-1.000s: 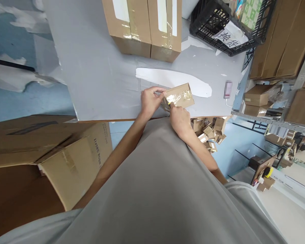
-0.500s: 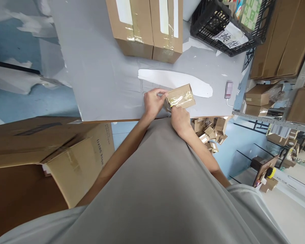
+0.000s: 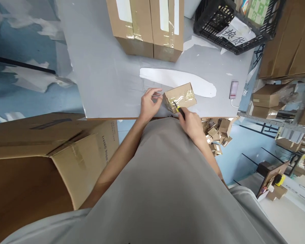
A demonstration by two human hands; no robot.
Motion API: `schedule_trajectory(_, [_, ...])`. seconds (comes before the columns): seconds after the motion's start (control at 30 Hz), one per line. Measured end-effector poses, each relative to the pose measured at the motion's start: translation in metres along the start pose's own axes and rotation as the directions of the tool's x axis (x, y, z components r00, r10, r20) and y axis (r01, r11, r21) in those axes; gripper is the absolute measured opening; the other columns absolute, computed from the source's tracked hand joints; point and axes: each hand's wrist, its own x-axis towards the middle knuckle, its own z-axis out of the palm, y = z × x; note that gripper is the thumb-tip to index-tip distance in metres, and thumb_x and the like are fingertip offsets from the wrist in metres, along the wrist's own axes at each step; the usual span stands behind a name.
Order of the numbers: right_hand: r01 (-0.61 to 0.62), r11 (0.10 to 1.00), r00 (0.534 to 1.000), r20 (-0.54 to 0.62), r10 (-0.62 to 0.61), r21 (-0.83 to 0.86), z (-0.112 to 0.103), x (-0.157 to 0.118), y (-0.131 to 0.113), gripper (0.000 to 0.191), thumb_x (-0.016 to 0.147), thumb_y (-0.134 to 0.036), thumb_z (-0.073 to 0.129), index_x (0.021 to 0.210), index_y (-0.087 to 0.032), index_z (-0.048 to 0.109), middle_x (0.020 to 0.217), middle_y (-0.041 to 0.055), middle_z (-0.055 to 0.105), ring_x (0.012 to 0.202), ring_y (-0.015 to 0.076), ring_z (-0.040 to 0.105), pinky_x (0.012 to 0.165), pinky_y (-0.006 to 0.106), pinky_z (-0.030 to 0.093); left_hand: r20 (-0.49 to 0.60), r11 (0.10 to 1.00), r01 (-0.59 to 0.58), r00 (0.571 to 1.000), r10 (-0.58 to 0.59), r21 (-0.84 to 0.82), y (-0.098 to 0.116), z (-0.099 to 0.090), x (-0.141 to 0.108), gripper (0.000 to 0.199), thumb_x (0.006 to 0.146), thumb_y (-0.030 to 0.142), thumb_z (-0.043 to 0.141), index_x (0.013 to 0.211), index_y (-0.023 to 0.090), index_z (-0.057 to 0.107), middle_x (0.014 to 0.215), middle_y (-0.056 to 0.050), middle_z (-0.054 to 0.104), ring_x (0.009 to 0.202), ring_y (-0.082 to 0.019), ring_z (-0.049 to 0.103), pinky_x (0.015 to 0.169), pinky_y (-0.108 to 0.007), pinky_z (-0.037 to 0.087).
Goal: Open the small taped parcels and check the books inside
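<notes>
Grey table point(image 3: 99, 78), its near edge running just beyond the wearer's grey shirt point(image 3: 165, 176). Open carton point(image 3: 85, 162), below the table's left end, printed on one panel. Two boxes point(image 3: 139, 47), side by side at the table's far side, each sealed with clear tape and bearing white labels. Black crate point(image 3: 218, 15), far right on the table, with a handwritten paper on its side. White sheet point(image 3: 178, 78), lying flat across the middle. Small box point(image 3: 185, 93), at the table's near edge between the hands, set aslant, its far side overlapping the sheet in this view; shiny tape crosses its upper face. Right hand point(image 3: 193, 125), fingers closed around a cutter. Left hand point(image 3: 149, 105), just beside the small box's left end, thumb and forefinger parted; contact cannot be told. Corded item point(image 3: 234, 89), blurred, near the right edge. Cutter point(image 3: 180, 111), black and yellow, tip over the taped face; whether it touches cannot be told.
</notes>
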Motion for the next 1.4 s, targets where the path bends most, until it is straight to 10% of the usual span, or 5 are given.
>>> schedule_trajectory(0.13, [-0.013, 0.984, 0.958, -0.279, 0.063, 0.177, 0.014, 0.019, 0.057, 0.04, 0.12, -0.052, 0.049, 0.13, -0.021, 0.072, 0.107, 0.0141, 0.084, 0.096, 0.0321, 0.078, 0.086, 0.037, 0.056, 0.095, 0.986, -0.071, 0.994, 0.057, 0.15, -0.004, 0.001, -0.012, 0.079, 0.083, 0.03, 0.078, 0.16, 0.024, 0.063, 0.157, -0.014, 0.068, 0.145, -0.037, 0.065, 0.119, -0.053, 0.061])
schedule_trajectory(0.3, [0.056, 0.972, 0.901, -0.431, 0.05, 0.229, 0.036, 0.069, 0.099, 0.03, 0.112, -0.049, 0.066, 0.121, -0.021, 0.07, 0.12, 0.0162, 0.077, 0.111, 0.0326, 0.073, 0.098, 0.042, 0.058, 0.095, 0.941, -0.111, 0.992, 0.085, 0.32, 0.006, 0.02, -0.008, 0.074, 0.083, 0.024, 0.075, 0.157, 0.021, 0.066, 0.152, -0.017, 0.071, 0.145, -0.043, 0.062, 0.13, -0.061, 0.048])
schedule_trajectory(0.77, [0.234, 0.905, 0.916, -0.392, -0.083, 0.355, 0.045, 0.112, 0.118, 0.035, 0.116, -0.053, 0.059, 0.123, -0.02, 0.067, 0.12, 0.0133, 0.073, 0.12, 0.0306, 0.071, 0.109, 0.047, 0.061, -0.249, 0.946, 0.132, 0.967, -0.057, 0.296, 0.038, 0.016, -0.042, 0.036, 0.087, 0.025, 0.075, 0.123, 0.026, 0.076, 0.124, -0.011, 0.08, 0.115, -0.033, 0.074, 0.108, -0.05, 0.06])
schedule_trajectory(1.0, [0.243, 0.856, 0.938, -0.335, -0.087, 0.457, 0.044, 0.127, 0.121, 0.043, 0.114, -0.061, 0.061, 0.127, -0.02, 0.063, 0.112, 0.0106, 0.074, 0.101, 0.0263, 0.077, 0.09, 0.038, 0.065, 0.017, 0.97, 0.23, 0.973, -0.232, 0.076, 0.032, 0.052, -0.056, 0.073, 0.074, 0.027, 0.093, 0.142, 0.025, 0.067, 0.104, -0.002, 0.078, 0.09, -0.025, 0.076, 0.081, -0.034, 0.059])
schedule_trajectory(1.4, [0.19, 0.835, 0.966, -0.252, -0.063, 0.517, 0.044, 0.125, 0.128, 0.029, 0.109, -0.049, 0.069, 0.115, -0.021, 0.064, 0.093, 0.0031, 0.073, 0.074, 0.0218, 0.075, 0.074, 0.032, 0.061, -0.109, 0.942, 0.166, 0.984, -0.14, 0.292, 0.028, 0.051, -0.064, 0.062, 0.065, 0.051, 0.113, 0.101, 0.026, 0.069, 0.093, 0.0, 0.07, 0.079, -0.023, 0.065, 0.078, -0.036, 0.05])
